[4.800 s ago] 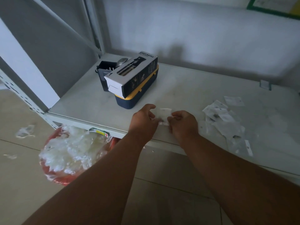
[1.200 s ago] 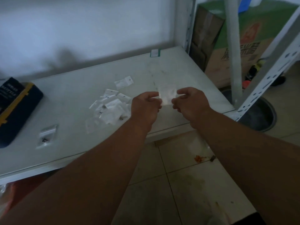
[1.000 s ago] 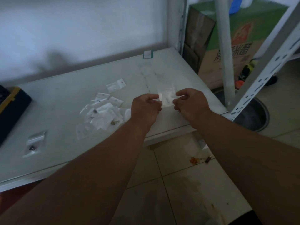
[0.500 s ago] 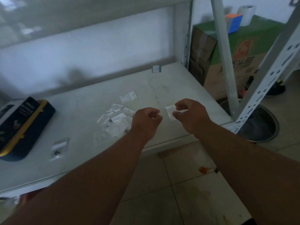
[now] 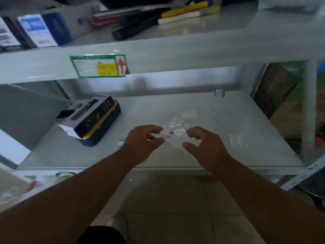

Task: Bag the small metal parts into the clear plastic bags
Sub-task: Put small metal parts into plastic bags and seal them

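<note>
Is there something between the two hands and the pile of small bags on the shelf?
Nothing visible. The left hand and right hand hover on either side of the pile of small bags, fingers loosely curled and empty.

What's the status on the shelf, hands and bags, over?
Left hand and right hand open, holding nothing, hovering at the pile of clear bags. One loose bag to the right. Boxed item off left, not blocking.

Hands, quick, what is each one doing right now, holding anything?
Left hand: open, fingers loosely curled, holding nothing.
Right hand: open, fingers loosely curled, holding nothing, above the pile of bags.
</note>
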